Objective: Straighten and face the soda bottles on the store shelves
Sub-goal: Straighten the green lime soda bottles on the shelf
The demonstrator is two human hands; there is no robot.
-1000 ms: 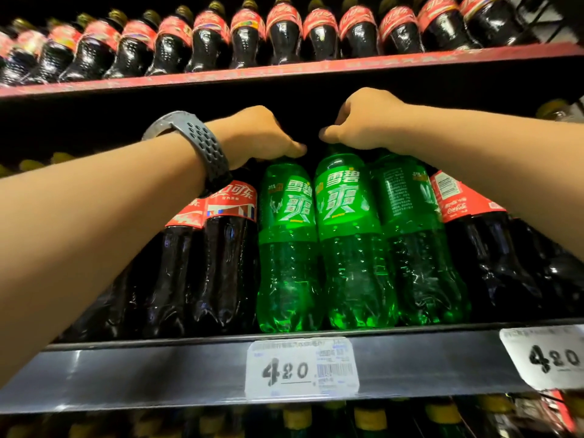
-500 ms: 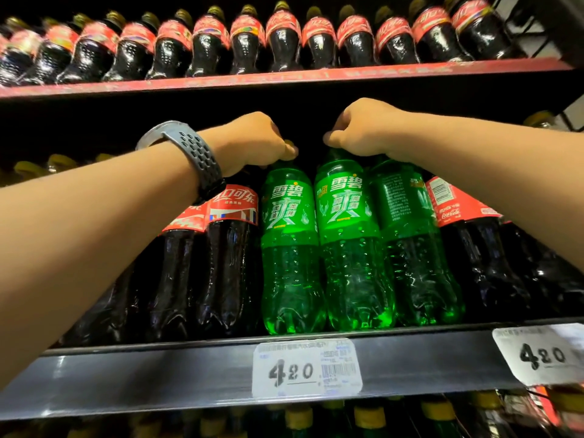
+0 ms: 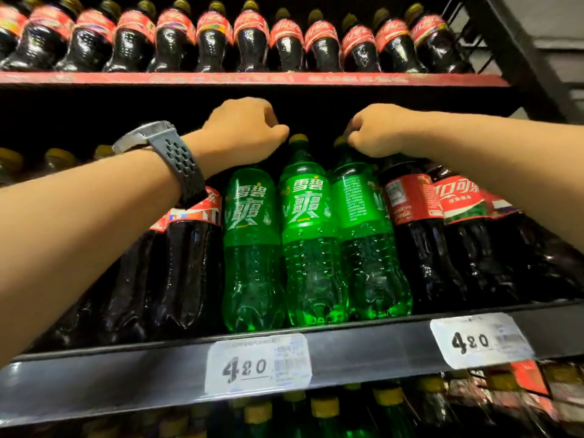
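Three green soda bottles stand side by side on the middle shelf. My left hand [image 3: 243, 131], a grey watch on its wrist, curls over the top of the left green bottle [image 3: 249, 216] and hides its cap. The middle green bottle [image 3: 306, 210] stands untouched, front label facing out and yellow cap showing. My right hand [image 3: 376, 131] pinches the cap of the right green bottle [image 3: 360, 210], whose label shows its small-print side. Dark cola bottles [image 3: 189, 263] stand to the left. More cola bottles [image 3: 417, 216] stand to the right, the nearest one with its barcode side out.
The grey shelf edge [image 3: 126, 374] carries two white price tags [image 3: 257, 363] [image 3: 480, 339]. Above, a red shelf [image 3: 252, 79] holds a row of small cola bottles [image 3: 252, 36]. Yellow-capped bottles [image 3: 322, 406] fill the shelf below. A black upright frame [image 3: 518, 58] stands at the right.
My right hand has left the middle green bottle's top, which now shows its cap, and taken the right green bottle's cap. My left hand stays over the left green bottle.
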